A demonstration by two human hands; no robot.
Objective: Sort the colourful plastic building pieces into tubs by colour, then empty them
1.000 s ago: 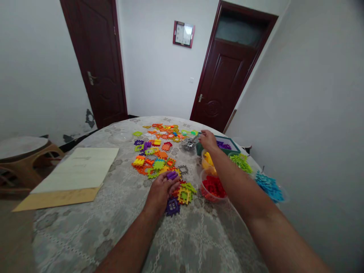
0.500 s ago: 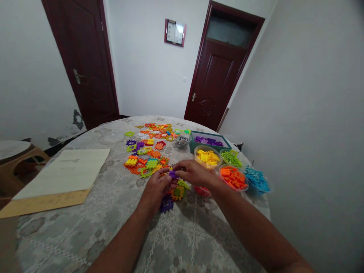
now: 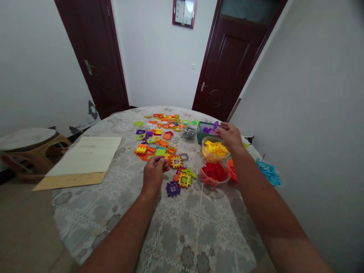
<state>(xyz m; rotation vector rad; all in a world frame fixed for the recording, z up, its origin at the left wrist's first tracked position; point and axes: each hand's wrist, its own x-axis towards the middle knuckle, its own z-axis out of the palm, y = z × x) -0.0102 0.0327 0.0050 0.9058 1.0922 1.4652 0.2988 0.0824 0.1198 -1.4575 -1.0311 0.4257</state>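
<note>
"Where's the right hand (image 3: 231, 137)?"

"Right of the frame's centre, at the green box (image 3: 200, 135). Its fingers bend in toward the purple blocks (image 3: 208, 131) inside, and one upright purple piece (image 3: 216, 124) shows right at the fingertips. It's blurred, so I can't tell whether they're clamped on it."

"And the left hand (image 3: 153, 172)?"

"Just left of the middle, beside the scattered pieces on the patterned tablecloth (image 3: 176, 235). Fingers curled, thumb drawn in near them. Whether anything's pinched there, I honestly can't tell. A yellow window tile (image 3: 176, 162) lies just to the right of those fingertips."

"What about below that?"

"Lower, near the centre, a dark purple square (image 3: 173, 188) lies against a yellow frame (image 3: 185, 180). To their right there's a clear tub of red blocks (image 3: 214, 171), with yellow blocks (image 3: 215, 148) in another just above it. Blue pieces (image 3: 267, 172) are farther right, past the forearm."

"And at middle left?"

"Pale paper (image 3: 85, 155), partly covering a brown sheet (image 3: 68, 181)."
</note>
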